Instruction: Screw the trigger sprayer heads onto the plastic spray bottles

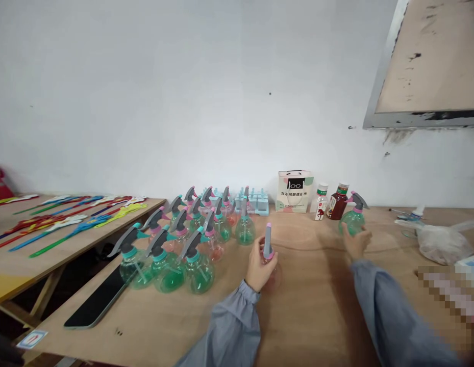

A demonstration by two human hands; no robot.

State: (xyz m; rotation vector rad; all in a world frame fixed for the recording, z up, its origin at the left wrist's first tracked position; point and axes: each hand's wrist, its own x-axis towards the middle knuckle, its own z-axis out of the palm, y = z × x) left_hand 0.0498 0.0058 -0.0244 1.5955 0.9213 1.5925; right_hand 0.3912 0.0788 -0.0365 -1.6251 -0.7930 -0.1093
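My left hand point(257, 265) is closed around the neck of a spray bottle point(268, 242) with a grey-and-pink trigger head; its round clear body looks pinkish below my fingers. Further right, my right hand point(357, 243) grips the body of another spray bottle point(352, 220), green inside, with a pink collar and a grey-and-pink head. Left of my left hand stand several similar round spray bottles point(199, 272) in rows, some holding green liquid and some pinkish. The nearest of these is a green one with a blue collar point(245, 229).
A black phone point(97, 300) lies by the table's left edge. Along the wall stand pale blue moulds point(255, 201), a paper bag point(295, 191) and two drink bottles point(321, 202) point(338, 202). A plastic bag point(443, 242) lies right. Colourful hand-shaped items point(74, 227) cover another table.
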